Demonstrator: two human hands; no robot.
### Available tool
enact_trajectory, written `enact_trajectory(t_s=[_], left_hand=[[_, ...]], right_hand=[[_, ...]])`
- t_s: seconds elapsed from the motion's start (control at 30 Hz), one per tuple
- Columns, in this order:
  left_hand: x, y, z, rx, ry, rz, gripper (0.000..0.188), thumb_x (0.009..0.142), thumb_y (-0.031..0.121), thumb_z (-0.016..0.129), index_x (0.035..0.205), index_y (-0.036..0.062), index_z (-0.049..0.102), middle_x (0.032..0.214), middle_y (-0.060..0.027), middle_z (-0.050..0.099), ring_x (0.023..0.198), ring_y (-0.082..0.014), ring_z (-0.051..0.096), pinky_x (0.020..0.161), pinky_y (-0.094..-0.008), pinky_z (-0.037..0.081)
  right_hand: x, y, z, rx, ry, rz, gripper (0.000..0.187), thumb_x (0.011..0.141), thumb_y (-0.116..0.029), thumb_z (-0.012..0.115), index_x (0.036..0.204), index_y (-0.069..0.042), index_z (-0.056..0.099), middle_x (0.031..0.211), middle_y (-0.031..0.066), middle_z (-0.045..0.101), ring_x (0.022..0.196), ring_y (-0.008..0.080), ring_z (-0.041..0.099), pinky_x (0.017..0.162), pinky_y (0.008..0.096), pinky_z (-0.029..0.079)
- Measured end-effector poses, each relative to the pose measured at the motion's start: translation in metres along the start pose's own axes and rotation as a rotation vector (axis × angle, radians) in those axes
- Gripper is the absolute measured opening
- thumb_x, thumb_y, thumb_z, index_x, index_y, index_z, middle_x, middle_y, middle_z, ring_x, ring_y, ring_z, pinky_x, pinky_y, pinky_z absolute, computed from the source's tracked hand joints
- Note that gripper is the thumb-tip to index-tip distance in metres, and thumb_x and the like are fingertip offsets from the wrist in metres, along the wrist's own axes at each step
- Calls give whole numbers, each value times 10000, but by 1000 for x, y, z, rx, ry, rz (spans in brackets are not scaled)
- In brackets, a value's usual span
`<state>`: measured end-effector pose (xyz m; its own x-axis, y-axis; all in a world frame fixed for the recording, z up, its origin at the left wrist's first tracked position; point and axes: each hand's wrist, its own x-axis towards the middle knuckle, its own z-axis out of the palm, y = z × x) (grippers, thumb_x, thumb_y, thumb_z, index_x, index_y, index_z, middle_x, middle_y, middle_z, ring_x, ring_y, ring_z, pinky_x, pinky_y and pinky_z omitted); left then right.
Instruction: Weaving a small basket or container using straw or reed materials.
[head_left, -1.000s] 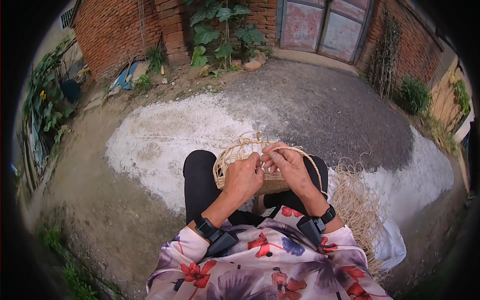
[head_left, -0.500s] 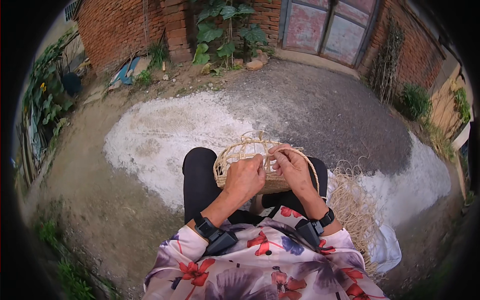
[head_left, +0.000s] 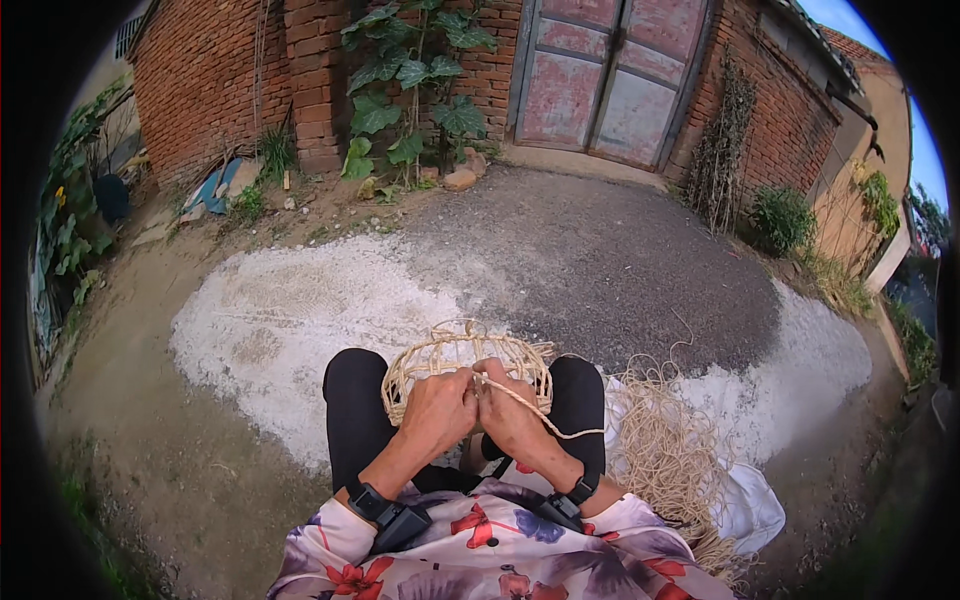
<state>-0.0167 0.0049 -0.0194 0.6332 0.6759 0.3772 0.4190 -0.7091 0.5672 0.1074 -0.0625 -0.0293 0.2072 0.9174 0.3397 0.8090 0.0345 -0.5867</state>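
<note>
An openwork basket (head_left: 393, 392) of pale straw-coloured cord rests across my lap, its looped lattice facing away from me. Over its near side my left hand (head_left: 438, 412) is closed, the fingers curled at the weave and partly hidden. My right hand (head_left: 512, 418) touches it, thumb and fingers pinched on a twisted straw cord (head_left: 560, 428). From the pinch the cord runs across the back of that hand and off to the right. Where the fingertips meet, the exact crossing of strands is hidden.
A tangled heap of straw cord (head_left: 665, 455) lies right of my knee, on a white sack (head_left: 752, 505). White powdery material (head_left: 290, 310) covers part of the ground ahead. Beyond are a brick wall (head_left: 200, 90), a climbing plant (head_left: 405, 75) and a metal double door (head_left: 610, 85).
My hands have come together and drawn closer to me. The basket sits lower and left in view as the head tilts up. The right-hand cord now trails off lower.
</note>
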Motion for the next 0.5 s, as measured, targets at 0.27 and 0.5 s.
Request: enact_trajectory(t_s=[0.27, 0.5], left_hand=[[-1, -6, -3, 87, -76, 64, 183, 820, 157, 565, 796, 23, 686, 735, -212, 661, 683, -393, 653, 648, -489, 525], [1, 2, -9, 63, -198, -28, 230, 814, 248, 621, 907, 63, 721, 758, -196, 664, 733, -370, 652, 669, -451, 506]], right_hand=[[0, 5, -10, -33, 38, -120, 588, 840, 27, 509, 1400, -91, 375, 770, 243, 611, 709, 432, 614, 612, 484, 478], [8, 23, -6, 246, 22, 8, 581, 817, 29, 557, 1366, -70, 397, 765, 75, 587, 650, 180, 596, 561, 334, 467]])
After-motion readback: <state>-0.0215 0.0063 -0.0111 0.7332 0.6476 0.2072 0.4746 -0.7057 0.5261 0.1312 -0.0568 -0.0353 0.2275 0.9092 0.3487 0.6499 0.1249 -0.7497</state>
